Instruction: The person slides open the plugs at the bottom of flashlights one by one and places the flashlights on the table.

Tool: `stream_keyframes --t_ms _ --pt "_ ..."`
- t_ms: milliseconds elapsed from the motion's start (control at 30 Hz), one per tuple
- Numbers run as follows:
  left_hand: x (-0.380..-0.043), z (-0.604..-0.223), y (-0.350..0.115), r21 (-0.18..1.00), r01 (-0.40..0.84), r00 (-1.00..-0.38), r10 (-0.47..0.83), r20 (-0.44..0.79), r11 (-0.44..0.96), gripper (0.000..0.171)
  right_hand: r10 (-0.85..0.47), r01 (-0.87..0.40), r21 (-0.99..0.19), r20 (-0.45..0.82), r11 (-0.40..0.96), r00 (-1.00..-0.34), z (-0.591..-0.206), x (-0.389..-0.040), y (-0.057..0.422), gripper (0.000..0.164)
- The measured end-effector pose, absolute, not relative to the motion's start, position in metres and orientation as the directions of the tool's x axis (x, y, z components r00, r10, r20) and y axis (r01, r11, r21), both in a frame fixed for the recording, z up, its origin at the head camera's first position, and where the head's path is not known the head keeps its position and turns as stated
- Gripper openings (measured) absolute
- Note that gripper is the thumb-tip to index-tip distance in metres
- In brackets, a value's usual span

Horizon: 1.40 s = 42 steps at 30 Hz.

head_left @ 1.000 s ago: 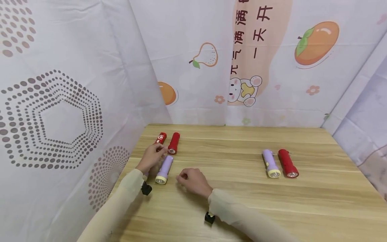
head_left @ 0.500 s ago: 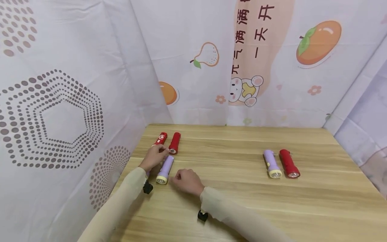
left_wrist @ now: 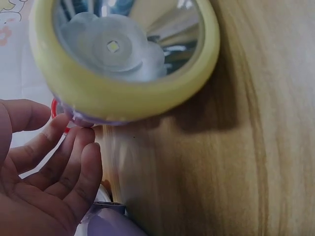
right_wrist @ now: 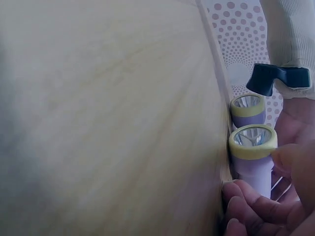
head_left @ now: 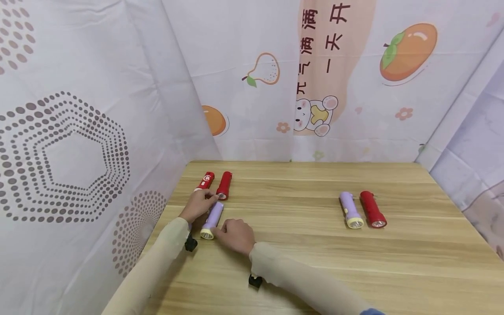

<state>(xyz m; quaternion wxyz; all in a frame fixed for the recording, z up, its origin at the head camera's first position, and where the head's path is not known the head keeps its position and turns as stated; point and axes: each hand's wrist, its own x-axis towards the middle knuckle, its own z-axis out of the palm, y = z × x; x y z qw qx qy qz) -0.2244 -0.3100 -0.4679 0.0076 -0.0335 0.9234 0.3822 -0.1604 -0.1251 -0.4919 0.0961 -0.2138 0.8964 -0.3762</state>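
Note:
A lilac flashlight (head_left: 214,214) with a yellow head lies on the left part of the table, lens toward me. My left hand (head_left: 197,205) has its thumb and fingertips around the tail end. At the yellow head my right hand (head_left: 236,236) pinches it; the right wrist view shows the thumb on one side and curled fingers on the other. A second lilac flashlight (right_wrist: 248,118) lies alongside, mostly hidden under my left hand in the head view. Just beyond the left fingertips lie a red flashlight (head_left: 224,186) and another red one with a white print (head_left: 206,179).
On the right part of the wooden table (head_left: 291,262) lie a lilac flashlight (head_left: 350,210) and a red flashlight (head_left: 372,210), side by side. A printed cloth wall (head_left: 244,118) stands along the back, and another cloth (head_left: 157,131) borders the left edge.
My right hand has moved left, from beside the lilac flashlight onto its yellow head. My left hand stays at the tail end. The flashlights keep their places.

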Motion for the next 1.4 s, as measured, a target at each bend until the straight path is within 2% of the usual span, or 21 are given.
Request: stream_keyframes --t_ms 200,467,867,1200,1400 --pt "-0.223 -0.468 -0.309 0.691 -0.071 -0.998 -0.053 -0.047 0.719 0.019 -0.427 -0.274 -0.697 -0.052 0.663 -0.903 -0.491 -0.159 -0.134 0.058" --pt "-0.223 -0.466 -0.308 0.701 -0.068 -0.997 -0.021 -0.076 0.71 0.021 -0.376 -0.252 -0.62 -0.075 0.743 -0.924 -0.485 -0.162 -0.146 0.068" --pt "-0.226 -0.466 -0.308 0.67 -0.039 -0.997 0.012 -0.072 0.741 0.017 -0.396 -0.26 -0.602 -0.102 0.755 -0.913 -0.481 -0.161 -0.146 0.059" --pt "-0.224 -0.462 -0.309 0.751 -0.205 -0.966 -0.007 -0.258 0.627 0.018 -0.456 -0.214 -0.715 -0.163 0.666 -0.875 -0.482 -0.165 -0.138 0.052" --pt "-0.222 -0.46 -0.308 0.764 -0.248 -0.953 -0.007 -0.304 0.596 0.019 -0.463 -0.164 -0.782 -0.174 0.601 -0.869 -0.479 -0.165 -0.135 0.047"
